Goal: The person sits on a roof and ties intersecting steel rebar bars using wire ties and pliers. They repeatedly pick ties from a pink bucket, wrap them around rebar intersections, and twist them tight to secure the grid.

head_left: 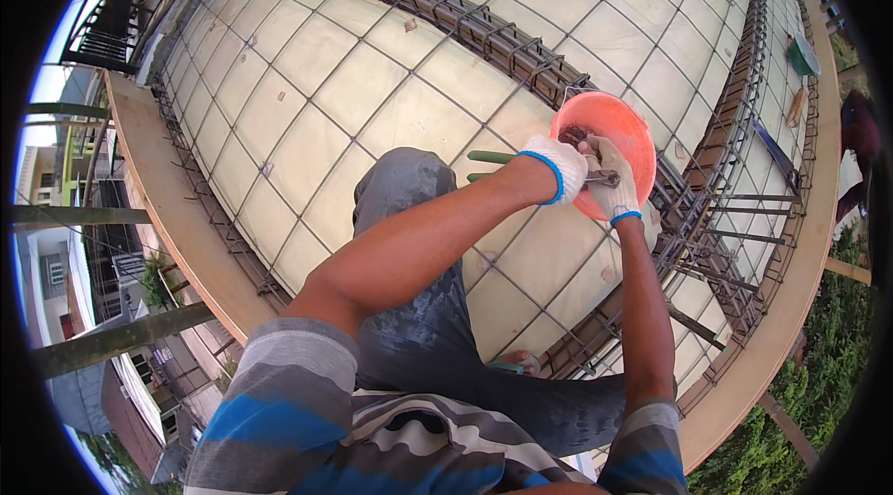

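Both gloved hands close around small tools over an orange bucket (609,137). Left hand (556,167) grips green-handled pliers (490,167); right hand (611,180) pinches a thin metal piece, probably stiff and slippery. Just beyond, a steel bar cage (484,30) runs far left across pale boards (409,113).

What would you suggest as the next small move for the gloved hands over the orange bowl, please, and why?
Probably draw the tool's metal tip up clear of the orange bowl. Both gloved hands, left hand and right hand, grip it there, green handles pointing back toward the knee, above what looks like dark wire in the bowl.
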{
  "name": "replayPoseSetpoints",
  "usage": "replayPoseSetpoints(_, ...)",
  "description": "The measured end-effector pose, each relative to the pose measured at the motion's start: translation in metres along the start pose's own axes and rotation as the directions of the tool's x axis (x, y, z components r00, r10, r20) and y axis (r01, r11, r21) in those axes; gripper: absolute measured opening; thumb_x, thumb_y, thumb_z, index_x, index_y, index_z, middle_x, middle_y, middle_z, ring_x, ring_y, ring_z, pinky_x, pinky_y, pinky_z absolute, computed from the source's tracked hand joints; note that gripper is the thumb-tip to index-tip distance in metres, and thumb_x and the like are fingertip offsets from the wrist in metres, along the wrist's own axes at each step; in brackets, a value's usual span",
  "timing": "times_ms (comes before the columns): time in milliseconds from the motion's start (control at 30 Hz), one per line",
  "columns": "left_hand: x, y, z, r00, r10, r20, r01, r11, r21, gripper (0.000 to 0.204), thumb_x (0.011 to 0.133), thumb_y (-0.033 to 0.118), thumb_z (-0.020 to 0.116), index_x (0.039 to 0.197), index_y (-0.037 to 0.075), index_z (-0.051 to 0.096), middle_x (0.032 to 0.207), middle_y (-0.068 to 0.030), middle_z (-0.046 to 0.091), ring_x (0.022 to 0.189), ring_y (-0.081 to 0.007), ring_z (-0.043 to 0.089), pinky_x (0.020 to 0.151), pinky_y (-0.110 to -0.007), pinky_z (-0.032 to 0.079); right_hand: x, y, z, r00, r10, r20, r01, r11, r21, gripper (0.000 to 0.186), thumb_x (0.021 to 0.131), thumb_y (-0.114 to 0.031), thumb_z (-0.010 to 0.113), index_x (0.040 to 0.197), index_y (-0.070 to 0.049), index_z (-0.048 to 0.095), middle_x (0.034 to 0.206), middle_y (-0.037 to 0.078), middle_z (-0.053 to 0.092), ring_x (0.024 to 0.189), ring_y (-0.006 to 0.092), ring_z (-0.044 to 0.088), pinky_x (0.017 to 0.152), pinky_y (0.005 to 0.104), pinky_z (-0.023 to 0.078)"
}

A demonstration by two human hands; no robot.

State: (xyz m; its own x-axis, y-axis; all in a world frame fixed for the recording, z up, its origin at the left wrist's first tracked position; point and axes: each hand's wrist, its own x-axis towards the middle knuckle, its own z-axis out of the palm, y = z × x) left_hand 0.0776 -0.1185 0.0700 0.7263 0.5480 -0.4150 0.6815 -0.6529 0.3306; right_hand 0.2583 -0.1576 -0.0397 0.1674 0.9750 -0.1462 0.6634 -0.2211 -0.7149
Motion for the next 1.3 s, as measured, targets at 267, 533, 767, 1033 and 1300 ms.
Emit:
replayPoseSetpoints(267, -0.012, -0.01, 0.012, 0.998, -0.056, -0.01, 0.055, 0.994, -0.089, 0.025, 0.091, 0.013, 0.061, 0.105, 0.003, 0.079, 0.104, -0.0194, 0.08, 0.097, -0.0342, 0.079, 0.081, -0.049, 0.061, 0.03, -0.029, 0.022, 0.937, -0.06, 0.343, -0.015, 0.977, 0.214, 0.04, 0.089, -0.008, 0.063, 0.128, -0.001, 0.068, 0.107, 0.01, 0.075, 0.098, 0.0188, 0.071, 0.095, 0.0344, 0.055)
replayPoseSetpoints(533, -0.043, 0.001, -0.013, 0.98, -0.072, 0.184, 0.112, 0.969, -0.22, 0.025, 0.092, 0.016, 0.062, 0.108, 0.006, 0.079, 0.102, -0.0191, 0.08, 0.097, -0.0362, 0.078, 0.082, -0.05, 0.061, 0.042, -0.057, 0.018, 0.898, 0.099, 0.429, -0.221, 0.944, 0.244, 0.045, 0.094, -0.007, 0.058, 0.138, 0.002, 0.061, 0.103, 0.01, 0.074, 0.079, 0.0135, 0.068, 0.07, 0.0315, 0.056)
replayPoseSetpoints(767, -0.074, -0.013, -0.001, 0.922, -0.088, 0.378, 0.259, 0.865, -0.43, 0.029, 0.09, 0.02, 0.061, 0.102, 0.002, 0.081, 0.104, -0.0217, 0.079, 0.096, -0.0382, 0.077, 0.082, -0.048, 0.06, 0.048, -0.098, 0.0, 0.884, 0.258, 0.391, -0.44, 0.744, 0.502, 0.037, 0.11, -0.038, 0.058, 0.112, -0.002, 0.07, 0.092, 0.001, 0.07, 0.08, 0.0104, 0.061, 0.075, 0.0293, 0.05)
replayPoseSetpoints(1033, -0.134, -0.029, -0.018, 0.885, -0.389, 0.255, 0.443, 0.539, -0.717, 0.037, 0.108, 0.036, 0.053, 0.124, 0.004, 0.064, 0.106, -0.025, 0.075, 0.103, -0.0444, 0.072, 0.088, -0.052, 0.055, -0.03, -0.107, -0.078, 0.763, 0.601, 0.24, -0.376, 0.109, 0.92, 0.024, 0.106, -0.024, 0.059, 0.124, -0.009, 0.059, 0.088, 0.0, 0.057, 0.084, 0.0147, 0.058, 0.087, 0.0367, 0.054)
replayPoseSetpoints(1300, -0.238, -0.046, -0.058, 0.742, -0.667, 0.067, 0.425, 0.39, -0.817, 0.032, 0.108, 0.031, 0.058, 0.127, 0.006, 0.064, 0.106, -0.0235, 0.075, 0.103, -0.0443, 0.072, 0.088, -0.051, 0.054, -0.212, -0.125, -0.17, 0.668, 0.708, 0.23, -0.547, 0.258, 0.796, 0.012, 0.1, -0.022, 0.062, 0.094, -0.013, 0.063, 0.102, 0.001, 0.065, 0.095, 0.016, 0.067, 0.092, 0.0358, 0.058)
